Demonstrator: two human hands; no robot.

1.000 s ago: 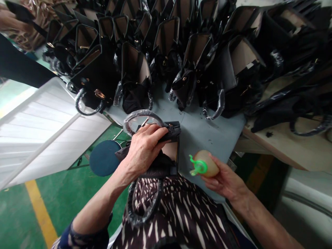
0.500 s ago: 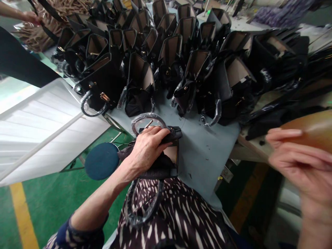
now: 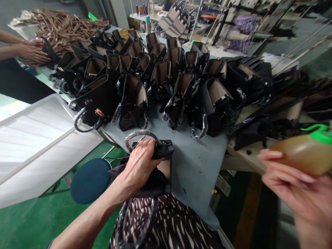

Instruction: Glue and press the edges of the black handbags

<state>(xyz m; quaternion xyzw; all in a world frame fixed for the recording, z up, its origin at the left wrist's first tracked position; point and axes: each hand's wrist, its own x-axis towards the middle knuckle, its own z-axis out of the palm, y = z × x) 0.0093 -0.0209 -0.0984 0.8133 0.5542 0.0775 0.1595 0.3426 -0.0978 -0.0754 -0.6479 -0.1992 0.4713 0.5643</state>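
1. Counted: one black handbag at the near left edge of the table; one squeeze bottle off the table's right side; one round blue stool left of the table; two hands of another person at its far left. More than a dozen black bags crowd the table's far part, overlapping too much for an exact count.
2. The left hand is closed over the handbag's upper part at the table's near edge. The right hand grips the bottle, beyond the table's right edge.
3. The handbag shows beige lining and two plastic-wrapped handles; the bottle holds amber liquid under a bright green cap.
4. Bare gray-blue top gives room along the table's near right side; a white panel stands at its left.
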